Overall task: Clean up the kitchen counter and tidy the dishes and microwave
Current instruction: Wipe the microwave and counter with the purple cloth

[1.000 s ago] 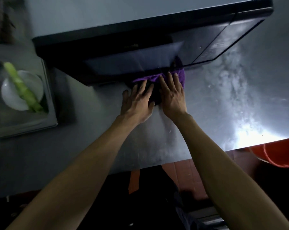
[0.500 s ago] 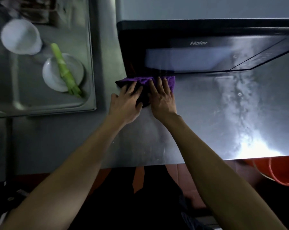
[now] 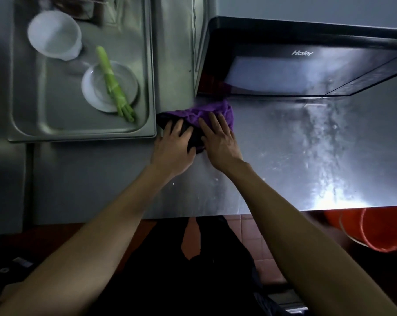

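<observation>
A purple cloth (image 3: 206,111) lies bunched on the steel counter (image 3: 284,156), just in front of the left corner of the black microwave (image 3: 295,71). My left hand (image 3: 173,147) presses flat on the cloth's dark left part, fingers spread. My right hand (image 3: 218,137) presses on its right part beside the left hand. The microwave door is closed. Wet streaks shine on the counter to the right of the hands.
A steel sink (image 3: 149,87) sits left of the cloth, holding a white plate (image 3: 94,92) with a green vegetable stalk (image 3: 114,87) and a white bowl (image 3: 54,35). An orange bucket (image 3: 380,229) stands on the tiled floor below the counter's front edge at right.
Both hands have slid the cloth leftward along the counter, from under the microwave's front to its left corner near the sink edge. The view has swung left as well.
</observation>
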### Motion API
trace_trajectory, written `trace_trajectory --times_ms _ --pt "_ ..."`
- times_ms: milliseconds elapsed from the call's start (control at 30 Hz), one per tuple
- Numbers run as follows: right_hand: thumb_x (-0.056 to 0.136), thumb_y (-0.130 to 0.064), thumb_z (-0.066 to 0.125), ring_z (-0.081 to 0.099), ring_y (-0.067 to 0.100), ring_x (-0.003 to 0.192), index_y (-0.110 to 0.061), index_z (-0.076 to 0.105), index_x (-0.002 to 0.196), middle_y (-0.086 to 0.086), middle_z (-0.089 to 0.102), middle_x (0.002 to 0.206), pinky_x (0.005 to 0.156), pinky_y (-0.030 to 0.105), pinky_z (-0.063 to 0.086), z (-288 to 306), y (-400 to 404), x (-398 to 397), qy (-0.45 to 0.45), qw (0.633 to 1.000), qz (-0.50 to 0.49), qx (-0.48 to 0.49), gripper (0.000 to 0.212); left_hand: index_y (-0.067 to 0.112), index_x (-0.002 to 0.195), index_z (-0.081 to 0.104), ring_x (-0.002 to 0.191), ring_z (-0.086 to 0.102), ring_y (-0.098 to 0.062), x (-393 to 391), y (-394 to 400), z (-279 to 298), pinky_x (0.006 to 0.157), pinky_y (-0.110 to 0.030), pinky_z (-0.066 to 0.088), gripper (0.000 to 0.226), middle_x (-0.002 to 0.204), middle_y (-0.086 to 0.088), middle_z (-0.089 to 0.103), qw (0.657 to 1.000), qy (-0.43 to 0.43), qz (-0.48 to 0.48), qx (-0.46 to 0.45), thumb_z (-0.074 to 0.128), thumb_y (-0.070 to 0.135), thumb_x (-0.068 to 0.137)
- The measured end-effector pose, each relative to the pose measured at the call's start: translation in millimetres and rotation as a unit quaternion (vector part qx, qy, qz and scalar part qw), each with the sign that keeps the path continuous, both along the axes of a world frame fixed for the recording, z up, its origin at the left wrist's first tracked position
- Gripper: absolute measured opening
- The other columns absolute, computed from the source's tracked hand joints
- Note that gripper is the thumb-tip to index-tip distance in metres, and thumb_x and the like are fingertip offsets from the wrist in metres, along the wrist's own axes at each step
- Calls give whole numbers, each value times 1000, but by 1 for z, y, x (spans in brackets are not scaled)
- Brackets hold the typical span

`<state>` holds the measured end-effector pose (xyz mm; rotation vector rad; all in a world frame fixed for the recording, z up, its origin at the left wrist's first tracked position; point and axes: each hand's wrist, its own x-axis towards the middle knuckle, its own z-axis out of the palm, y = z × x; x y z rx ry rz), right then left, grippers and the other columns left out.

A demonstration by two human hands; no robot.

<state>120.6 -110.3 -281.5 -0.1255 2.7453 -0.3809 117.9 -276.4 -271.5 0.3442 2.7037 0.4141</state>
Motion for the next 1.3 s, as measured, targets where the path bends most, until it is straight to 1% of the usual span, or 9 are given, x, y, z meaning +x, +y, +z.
trace_trajectory --times_ms 167,300,400,667,800,900,1033,1167,1300 --pt "106 -32 38 -3 29 154 -28 19 157 6 6 167 123 46 15 0 1 27 0 1000 12 -4 55 21 143 46 146 24 -34 26 -1 4 108 -58 32 58 158 -8 31 1000 8 0 -5 57 41 90" --pt "105 -33 40 -2 30 154 -28 21 157 7 8 167 123 48 14 1 10 47 2 1000 26 -14 55 20 140 51 143 29 -35 50 7 7 102 -56 35 56 155 -9 36 1000 10 0 -20 60 41 89" --pt "104 -32 43 1 30 154 -28 24 156 7 11 166 122 47 16 0 22 64 10 999 28 -23 55 21 136 55 142 32 -33 64 21 7 101 -53 35 53 153 -8 38 1000 5 13 -22 59 43 87" --pt "101 -31 49 8 29 153 -26 30 155 7 18 165 119 46 24 -6 86 113 24 999 -2 -31 57 16 110 66 129 46 -33 94 93 5 92 -48 39 43 139 -8 55 999 33 6 -32 57 45 79" --pt "100 -28 51 18 29 151 -25 32 154 7 25 163 111 48 35 -4 130 131 33 999 -11 -37 57 11 119 59 139 36 -34 104 137 2 106 -51 33 48 145 -12 50 999 32 5 -38 63 41 81" --pt "101 -27 49 18 28 152 -23 31 155 7 22 164 111 48 37 -1 156 140 35 998 8 -59 57 13 124 54 145 29 -31 110 157 0 114 -52 26 47 150 -11 45 998 38 11 -43 63 36 84" --pt "102 -28 49 19 32 151 -20 37 153 12 24 163 114 48 32 5 169 149 58 994 22 -94 53 13 125 55 143 34 -33 121 157 4 111 -54 33 45 147 -12 48 995 88 26 -22 65 27 84" --pt "101 -27 48 9 37 152 -19 34 154 15 17 164 119 53 27 -2 161 158 45 993 49 -93 55 13 131 59 137 42 -36 143 141 -1 102 -52 42 45 143 -14 51 987 158 -27 5 57 27 88" --pt "99 -23 47 -4 37 152 -19 24 158 15 5 166 122 55 17 -8 154 149 25 994 70 -80 63 15 140 54 146 29 -39 149 132 -8 105 -55 39 51 154 -14 40 992 103 -48 -51 51 37 93"
